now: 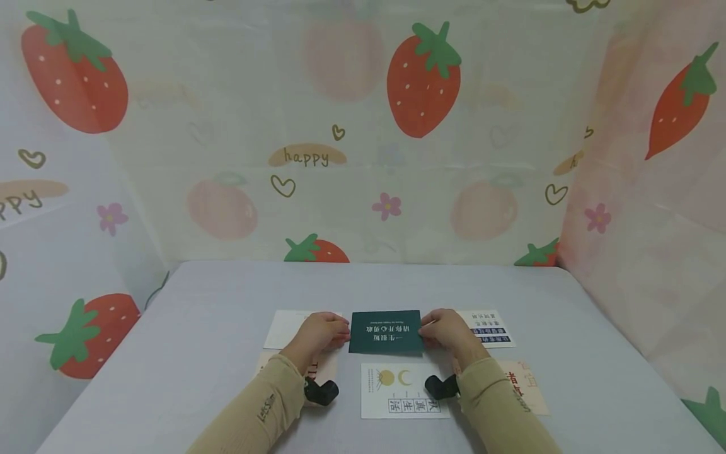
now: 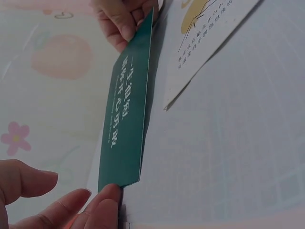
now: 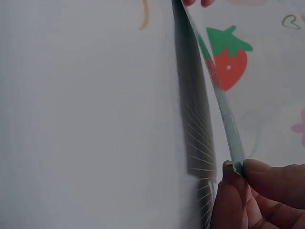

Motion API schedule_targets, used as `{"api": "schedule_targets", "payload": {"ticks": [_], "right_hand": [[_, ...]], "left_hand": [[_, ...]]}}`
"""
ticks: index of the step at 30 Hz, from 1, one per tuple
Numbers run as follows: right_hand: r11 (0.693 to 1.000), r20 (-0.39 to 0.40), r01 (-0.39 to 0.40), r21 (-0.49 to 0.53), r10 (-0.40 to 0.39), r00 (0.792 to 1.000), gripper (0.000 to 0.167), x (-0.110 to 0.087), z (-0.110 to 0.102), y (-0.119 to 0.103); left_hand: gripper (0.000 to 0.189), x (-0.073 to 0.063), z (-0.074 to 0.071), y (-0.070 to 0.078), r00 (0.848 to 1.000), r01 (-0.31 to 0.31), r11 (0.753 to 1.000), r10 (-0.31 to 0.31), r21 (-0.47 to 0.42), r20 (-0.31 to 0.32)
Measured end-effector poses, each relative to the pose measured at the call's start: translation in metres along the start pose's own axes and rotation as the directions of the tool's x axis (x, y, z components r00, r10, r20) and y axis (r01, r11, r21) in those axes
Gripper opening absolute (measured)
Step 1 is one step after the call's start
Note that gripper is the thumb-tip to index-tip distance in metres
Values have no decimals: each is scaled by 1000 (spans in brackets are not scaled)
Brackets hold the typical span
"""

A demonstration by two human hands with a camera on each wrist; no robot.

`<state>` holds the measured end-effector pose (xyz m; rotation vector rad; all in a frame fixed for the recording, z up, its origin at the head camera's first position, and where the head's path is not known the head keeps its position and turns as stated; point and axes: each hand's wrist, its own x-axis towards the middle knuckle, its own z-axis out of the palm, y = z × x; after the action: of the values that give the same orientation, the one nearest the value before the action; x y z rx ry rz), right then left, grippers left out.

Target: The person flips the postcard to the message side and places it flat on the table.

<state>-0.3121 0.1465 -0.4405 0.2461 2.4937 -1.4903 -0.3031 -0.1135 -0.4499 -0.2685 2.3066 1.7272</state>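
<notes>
A dark green card (image 1: 386, 340) with white lettering lies between my two hands, slightly raised and tilted over the table. My right hand (image 1: 448, 329) pinches its right end; in the right wrist view the thumb (image 3: 271, 179) and a fingertip close on the card's edge. At the opposite end is my left hand (image 1: 319, 334). The left wrist view has its fingertips (image 2: 108, 195) touching the card's corner, while the thumb (image 2: 33, 179) stands apart from it. Nearer to me lies a white card (image 1: 403, 408) with a sun and moon drawing.
A plain white card (image 1: 280, 329) lies beside my left hand, with a cream card (image 1: 326, 372) partly under that forearm. Right of my right hand lies a card with blue bands (image 1: 493, 329); below it, a cream card with red characters (image 1: 527, 394). A strawberry-print cloth (image 1: 363, 221) surrounds the white table (image 1: 198, 315).
</notes>
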Motion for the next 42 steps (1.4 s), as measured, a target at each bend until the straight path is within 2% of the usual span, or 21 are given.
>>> {"api": "schedule_targets", "payload": {"ticks": [9,21,32,36,42], "right_hand": [[1000,5,-9,-5,9,1000,8,0,1,-1],[1000,17,-14,23,13,1000,8,2,2,-2],[1000,-2,-16,25,16,1000,7,2,4,-1],[1000,-4,-18,20,19,1000,6,0,3,-4],[1000,-6,24,-3,-24,1000,4,-3,1,-7]], "left_hand": [[27,1,1,-2,999,-36,999,36,12,7],[23,-4,3,-2,998,-64,995,65,72,-22],[20,-6,2,-5,991,-136,987,135,88,14],[21,-7,3,-5,990,-139,987,138,85,19],[20,-3,1,-4,993,-121,989,119,91,19]]}}
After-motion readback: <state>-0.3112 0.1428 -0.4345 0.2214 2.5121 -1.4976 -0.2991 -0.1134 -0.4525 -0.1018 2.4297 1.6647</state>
